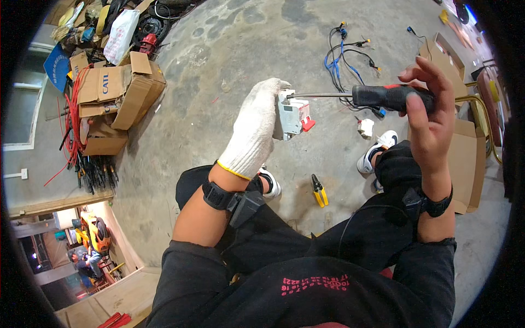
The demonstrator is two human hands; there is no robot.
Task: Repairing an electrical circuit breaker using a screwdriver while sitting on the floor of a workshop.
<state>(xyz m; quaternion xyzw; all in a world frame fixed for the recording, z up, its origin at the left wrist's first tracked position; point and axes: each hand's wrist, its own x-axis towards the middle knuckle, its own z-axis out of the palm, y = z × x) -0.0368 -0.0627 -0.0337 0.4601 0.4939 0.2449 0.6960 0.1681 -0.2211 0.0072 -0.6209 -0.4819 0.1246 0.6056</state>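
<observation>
My left hand (252, 124), in a white knitted glove, is closed around a grey-and-white circuit breaker (290, 117) with a red lever. My bare right hand (435, 123) has its thumb and fingers about the black handle of a screwdriver (383, 97) with a red accent. Some of those fingers are lifted off the handle. The screwdriver's shaft lies nearly level, pointing left, with its tip at the upper end of the breaker. Whether the tip sits in a screw cannot be made out.
Yellow-handled pliers (320, 192) and a small white block (365, 128) lie on the concrete floor. Blue and black cables (336, 60) spread beyond my hands. Cardboard boxes (104, 90) and red wire (73, 117) stand left; opened cardboard (465, 164) is at right.
</observation>
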